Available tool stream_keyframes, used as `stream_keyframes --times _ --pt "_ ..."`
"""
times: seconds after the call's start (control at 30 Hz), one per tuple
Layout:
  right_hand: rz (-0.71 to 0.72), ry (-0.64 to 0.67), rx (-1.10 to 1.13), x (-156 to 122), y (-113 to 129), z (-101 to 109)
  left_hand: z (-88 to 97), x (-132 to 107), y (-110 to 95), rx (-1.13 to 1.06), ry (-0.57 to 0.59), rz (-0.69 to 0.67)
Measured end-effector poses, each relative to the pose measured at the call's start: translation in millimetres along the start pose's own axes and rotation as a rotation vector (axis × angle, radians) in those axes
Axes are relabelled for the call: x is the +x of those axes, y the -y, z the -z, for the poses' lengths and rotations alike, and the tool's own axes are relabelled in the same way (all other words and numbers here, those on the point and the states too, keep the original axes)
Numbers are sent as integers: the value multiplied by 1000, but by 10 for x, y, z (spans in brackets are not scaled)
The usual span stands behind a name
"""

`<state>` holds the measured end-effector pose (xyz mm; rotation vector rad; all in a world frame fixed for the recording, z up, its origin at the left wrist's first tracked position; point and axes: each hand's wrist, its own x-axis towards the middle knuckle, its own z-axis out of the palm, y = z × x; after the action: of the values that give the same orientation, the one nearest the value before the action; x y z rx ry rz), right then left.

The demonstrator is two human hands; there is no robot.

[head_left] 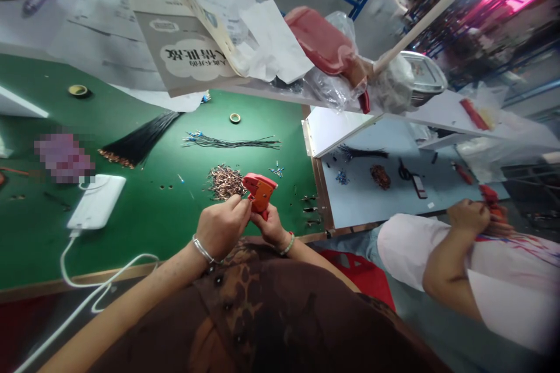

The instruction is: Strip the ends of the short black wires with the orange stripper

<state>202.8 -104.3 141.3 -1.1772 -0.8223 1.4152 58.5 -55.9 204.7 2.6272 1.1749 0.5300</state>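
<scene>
My right hand (pixel 270 226) is wrapped round the handles of a red crimping tool (pixel 259 191), held just above the near edge of the green table (pixel 144 209). My left hand (pixel 223 227) is pinched at the tool's jaw; what its fingertips hold is too small to make out. Right behind the tool lies a heap of copper terminals (pixel 226 180). Farther back, a bundle of thin black wires with blue ends (pixel 231 142) lies flat, and a thicker bunch of black wires with copper tips (pixel 137 142) lies to the left.
A white power bank (pixel 97 201) with a white cable (pixel 87 297) sits at the left. Two tape rolls (pixel 235 118) lie on the green table. Papers (pixel 184 52) and plastic bags cover a raised shelf behind. Another person's arm (pixel 455 244) works at the blue table (pixel 367 198) on the right.
</scene>
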Motion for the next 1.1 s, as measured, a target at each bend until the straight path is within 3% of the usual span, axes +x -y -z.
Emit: stream_keyframes --times 0.7,0.8,0.97,1.1 --pt "-48 -57 -47 -6 -137 -61 -36 -43 6 -58 56 41" --pt "-44 -65 -53 16 -198 -47 -129 -47 42 -100 56 83" --pt "-76 -70 -26 87 -409 1 -435 -27 162 -229 116 198" --pt "-109 -56 -35 150 -564 130 -598 -46 302 -255 132 231"
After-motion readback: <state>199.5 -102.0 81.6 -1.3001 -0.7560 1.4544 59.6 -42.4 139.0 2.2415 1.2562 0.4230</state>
